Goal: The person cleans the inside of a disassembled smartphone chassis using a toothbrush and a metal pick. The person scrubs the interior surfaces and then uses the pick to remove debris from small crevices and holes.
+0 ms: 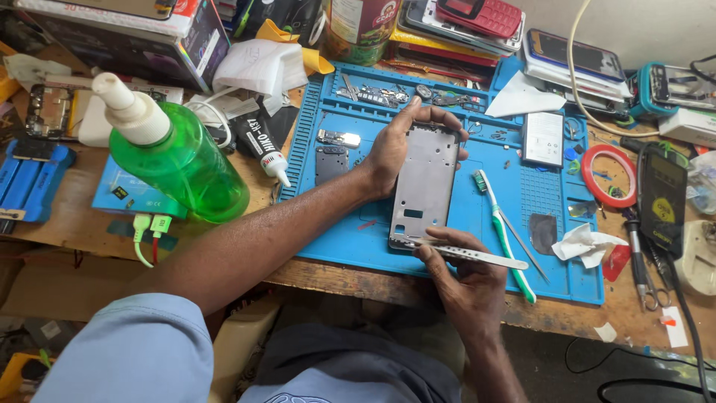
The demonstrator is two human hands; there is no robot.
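**Two hands on a bare phone frame**

Head view: the left hand [391, 149] is wrapped round the upper part of a thin grey metal phone mid-frame [425, 186], fingers curled over its top edge and right side and the palm against its left side, so the frame stands tilted up off the blue silicone repair mat [522, 224]. The right hand [462, 280] pinches a pair of slim silver tweezers [470, 254] closed between thumb and fingers, the tips lying at the frame's lower edge; whether they grip anything there is too small to tell.

By the look of it the frame is light and stiff but thin, with cut-outs that leave narrow rails, so it would likely bend or twist if squeezed across the middle. The long side rails and the corners seem the safest places to hold, as the left hand does. Its smooth metal face could be slippery, and any fine parts along the lower edge are probably fragile.

Just right of the frame lie a green-and-white toothbrush [507, 239] and a thin metal probe [522, 242]. A green plastic pump bottle [179, 160] stands well apart on the left, near a black glue tube [265, 145]. A roll of red tape [608, 175] lies to the right.
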